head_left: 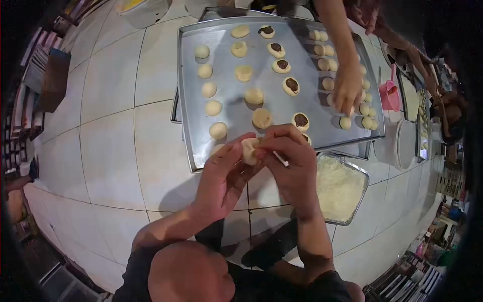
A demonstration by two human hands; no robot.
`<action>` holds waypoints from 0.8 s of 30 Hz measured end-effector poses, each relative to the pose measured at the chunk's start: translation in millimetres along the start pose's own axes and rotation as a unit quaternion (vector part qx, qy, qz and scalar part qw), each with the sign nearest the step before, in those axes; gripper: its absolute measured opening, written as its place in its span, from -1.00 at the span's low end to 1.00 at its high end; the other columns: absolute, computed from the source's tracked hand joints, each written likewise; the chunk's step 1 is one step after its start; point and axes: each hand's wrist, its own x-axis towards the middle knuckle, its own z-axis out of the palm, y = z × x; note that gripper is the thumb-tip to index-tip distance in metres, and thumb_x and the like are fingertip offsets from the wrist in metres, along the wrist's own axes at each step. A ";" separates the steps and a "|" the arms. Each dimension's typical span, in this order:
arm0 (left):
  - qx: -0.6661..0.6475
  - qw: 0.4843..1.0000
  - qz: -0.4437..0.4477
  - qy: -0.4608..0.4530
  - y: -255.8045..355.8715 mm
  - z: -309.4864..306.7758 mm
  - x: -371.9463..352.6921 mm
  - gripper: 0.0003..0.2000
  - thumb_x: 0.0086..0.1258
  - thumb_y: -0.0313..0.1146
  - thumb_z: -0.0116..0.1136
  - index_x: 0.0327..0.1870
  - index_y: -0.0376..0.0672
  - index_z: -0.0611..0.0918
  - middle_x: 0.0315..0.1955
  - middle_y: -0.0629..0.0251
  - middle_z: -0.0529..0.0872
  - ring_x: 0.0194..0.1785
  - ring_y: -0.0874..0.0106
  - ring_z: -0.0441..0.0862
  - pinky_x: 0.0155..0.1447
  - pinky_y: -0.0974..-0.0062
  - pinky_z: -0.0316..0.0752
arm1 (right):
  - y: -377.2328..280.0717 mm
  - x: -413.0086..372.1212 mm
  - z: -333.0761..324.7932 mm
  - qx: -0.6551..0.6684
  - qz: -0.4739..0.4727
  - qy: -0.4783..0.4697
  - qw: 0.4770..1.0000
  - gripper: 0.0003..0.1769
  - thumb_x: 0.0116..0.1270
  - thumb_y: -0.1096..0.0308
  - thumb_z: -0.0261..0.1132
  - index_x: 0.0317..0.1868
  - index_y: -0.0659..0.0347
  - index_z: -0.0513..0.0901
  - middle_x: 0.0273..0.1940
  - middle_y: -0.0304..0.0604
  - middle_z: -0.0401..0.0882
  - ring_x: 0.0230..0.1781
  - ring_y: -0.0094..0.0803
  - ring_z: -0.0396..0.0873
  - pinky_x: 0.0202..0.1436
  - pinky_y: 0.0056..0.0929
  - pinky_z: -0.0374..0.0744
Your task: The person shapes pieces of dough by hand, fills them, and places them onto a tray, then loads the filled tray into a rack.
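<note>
Both my hands meet over the near edge of a metal baking tray [312, 83], around one piece of pale dough [249, 152]. My left hand [224, 168] cradles the dough from the left. The fingers of my right hand [289, 156] pinch its upper right edge. Whether filling is inside the dough cannot be seen. Beyond my hands, flattened dough rounds [261, 118] lie in a row, with round dough balls [213, 107] to their left. To their right, several dough discs topped with dark brown filling [291, 86] form another row.
Another person's hand [348, 88] reaches onto the tray's right side, among more dough balls [365, 109]. A pan of pale crumbs [342, 189] sits on the tiled floor to my right. Farther right are a pink dipper [390, 95] and a white bucket [404, 143].
</note>
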 end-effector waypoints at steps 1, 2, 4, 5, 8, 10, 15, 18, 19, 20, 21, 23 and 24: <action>-0.035 0.999 -0.030 0.011 -1.1 -3.5 3.9 -0.62 0.68 -0.27 0.05 0.32 -0.37 0.50 0.27 0.07 0.61 0.23 0.38 0.62 0.40 0.42 0.55 | 6.8 1.5 -0.1 0.022 0.046 -0.010 0.999 -0.76 0.17 0.61 0.47 -0.11 0.28 0.78 -0.17 -0.22 0.72 -0.30 -0.48 0.53 -0.22 -0.53 0.53; -0.070 0.995 -0.060 0.022 -2.1 -6.5 6.9 -0.61 0.69 -0.24 0.04 0.32 -0.39 0.50 0.27 0.07 0.61 0.22 0.38 0.63 0.38 0.43 0.56 | 12.7 2.5 0.4 0.044 0.091 -0.019 0.995 -0.76 0.17 0.58 0.49 -0.11 0.28 0.78 -0.20 -0.22 0.72 -0.32 -0.47 0.53 -0.24 -0.51 0.53; -0.105 0.990 -0.088 0.037 -3.9 -9.9 6.2 -0.59 0.70 -0.22 0.02 0.31 -0.40 0.50 0.27 0.07 0.61 0.22 0.37 0.63 0.37 0.43 0.57 | 19.5 0.9 3.8 0.067 0.137 -0.033 0.988 -0.76 0.18 0.56 0.50 -0.12 0.27 0.78 -0.22 -0.23 0.73 -0.33 -0.46 0.53 -0.26 -0.50 0.52; -0.131 0.985 -0.106 0.039 -4.9 -11.1 5.9 -0.59 0.70 -0.22 0.01 0.31 -0.41 0.50 0.26 0.06 0.61 0.21 0.37 0.63 0.36 0.43 0.57 | 21.5 -1.0 5.7 0.019 0.108 -0.022 0.994 -0.76 0.17 0.54 0.51 -0.12 0.26 0.78 -0.24 -0.23 0.73 -0.34 -0.45 0.53 -0.26 -0.49 0.53; -0.210 0.964 -0.152 0.052 -5.4 -16.1 2.2 -0.58 0.70 -0.21 -0.01 0.29 -0.45 0.50 0.22 0.06 0.63 0.18 0.37 0.65 0.34 0.43 0.58 | 28.0 -5.7 14.3 -0.117 0.017 0.003 0.993 -0.75 0.17 0.48 0.52 -0.11 0.24 0.77 -0.30 -0.22 0.75 -0.36 -0.41 0.56 -0.26 -0.43 0.53; -0.170 0.973 -0.142 0.062 0.7 -23.9 -1.1 -0.59 0.67 -0.24 0.03 0.29 -0.43 0.51 0.21 0.07 0.64 0.16 0.35 0.66 0.32 0.42 0.58 | 38.1 -2.3 15.6 -0.074 0.062 -0.011 0.995 -0.77 0.19 0.46 0.51 -0.12 0.25 0.77 -0.31 -0.21 0.74 -0.36 -0.41 0.56 -0.25 -0.43 0.53; 0.110 0.988 -0.061 0.093 21.6 -53.9 -9.8 -0.64 0.56 -0.37 0.16 0.27 -0.36 0.56 0.15 0.12 0.68 0.09 0.31 0.69 0.23 0.41 0.60 | 60.2 5.5 18.3 0.005 0.186 -0.069 0.980 -0.78 0.26 0.39 0.46 -0.10 0.25 0.75 -0.35 -0.17 0.74 -0.38 -0.35 0.58 -0.22 -0.41 0.54; 0.550 0.822 0.108 0.101 21.4 -75.7 -11.2 -0.70 0.45 -0.55 0.21 0.17 -0.39 0.62 0.08 0.16 0.69 0.00 0.34 0.68 0.13 0.42 0.60 | 66.4 2.8 23.5 -0.132 0.154 -0.124 0.971 -0.71 0.27 0.34 0.44 0.01 0.17 0.74 -0.40 -0.12 0.72 -0.42 -0.20 0.60 -0.22 -0.30 0.57; 0.549 0.823 0.107 0.101 18.7 -77.3 -9.0 -0.70 0.45 -0.55 0.21 0.17 -0.39 0.62 0.08 0.16 0.69 0.00 0.34 0.68 0.13 0.42 0.60 | 66.1 3.7 25.3 -0.132 0.155 -0.124 0.971 -0.71 0.27 0.34 0.44 0.01 0.17 0.74 -0.40 -0.12 0.72 -0.42 -0.20 0.60 -0.22 -0.30 0.57; 0.573 0.805 0.122 0.089 14.8 -77.0 -5.7 -0.70 0.42 -0.57 0.22 0.16 -0.38 0.62 0.08 0.16 0.68 -0.03 0.33 0.68 0.10 0.43 0.59 | 64.8 5.8 28.2 -0.138 0.160 -0.143 0.967 -0.71 0.30 0.33 0.42 0.02 0.19 0.73 -0.38 -0.11 0.72 -0.40 -0.22 0.60 -0.21 -0.32 0.57; 0.597 0.787 0.136 0.078 10.8 -76.0 -2.1 -0.69 0.39 -0.60 0.23 0.15 -0.38 0.63 0.07 0.17 0.68 -0.05 0.33 0.68 0.07 0.44 0.59 | 63.1 8.4 31.7 -0.143 0.165 -0.162 0.962 -0.70 0.33 0.31 0.40 0.04 0.21 0.73 -0.36 -0.09 0.72 -0.39 -0.24 0.60 -0.19 -0.33 0.56; 0.641 0.747 0.165 0.055 5.9 -75.1 2.8 -0.67 0.33 -0.65 0.26 0.13 -0.37 0.64 0.07 0.18 0.68 -0.10 0.32 0.67 0.01 0.46 0.58 | 60.2 11.9 38.3 -0.153 0.175 -0.199 0.952 -0.69 0.39 0.29 0.36 0.07 0.25 0.72 -0.31 -0.07 0.73 -0.35 -0.28 0.60 -0.17 -0.36 0.55; 0.641 0.748 0.165 0.054 5.4 -76.2 3.5 -0.67 0.33 -0.65 0.26 0.13 -0.37 0.64 0.07 0.18 0.68 -0.10 0.32 0.67 0.01 0.46 0.58 | 61.1 10.9 41.4 -0.153 0.176 -0.199 0.952 -0.69 0.39 0.29 0.36 0.07 0.25 0.72 -0.31 -0.07 0.73 -0.35 -0.28 0.60 -0.17 -0.36 0.55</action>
